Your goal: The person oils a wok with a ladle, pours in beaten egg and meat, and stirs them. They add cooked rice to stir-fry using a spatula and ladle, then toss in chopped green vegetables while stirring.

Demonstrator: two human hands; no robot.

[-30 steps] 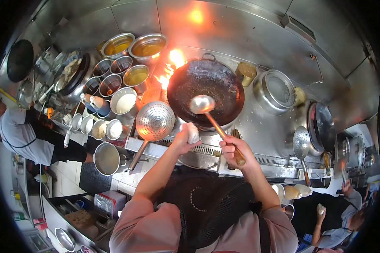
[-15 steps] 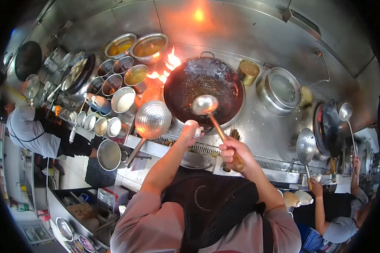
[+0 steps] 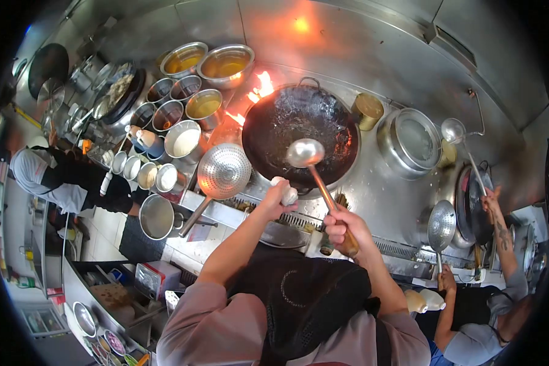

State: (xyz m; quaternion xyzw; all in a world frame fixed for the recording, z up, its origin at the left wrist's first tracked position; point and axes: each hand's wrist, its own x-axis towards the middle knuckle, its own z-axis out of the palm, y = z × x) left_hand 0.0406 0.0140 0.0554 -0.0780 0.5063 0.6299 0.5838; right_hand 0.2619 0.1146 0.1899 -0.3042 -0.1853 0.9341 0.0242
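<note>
1. While the right hand (image 3: 355,224) holds the ladle (image 3: 305,153) over the wok (image 3: 265,137), its fingers (image 3: 333,229) are wrapped round the wooden grip, no gap seen.
2. Left hand (image 3: 271,203): fingers bent round a white cloth (image 3: 288,194), partly closed, near the wok's front rim; contact with the rim, can't tell.
3. Progress, judged: wok is set on the stove, flames (image 3: 261,86) at its far left side, ladle in hand. Inside looks dark and shiny, no solid food made out. How much is left, can't tell.
4. Ladle bowl sits above the near half of the wok; touching the inside or not, unclear.
5. Left side is tight: perforated strainer (image 3: 224,171) just beside the wok, metal containers (image 3: 183,139) packed beyond it.
6. Right side is looser: steel desk (image 3: 372,183) surface shows between wok and large pot (image 3: 394,145). Can (image 3: 368,110) stands close to the wok's far right rim.
7. Front edge: grating (image 3: 387,246) runs along it, brush (image 3: 342,200) near the ladle handle.
8. Far right, a co-worker's hand (image 3: 448,278) is on another strainer (image 3: 441,226), well apart.
</note>
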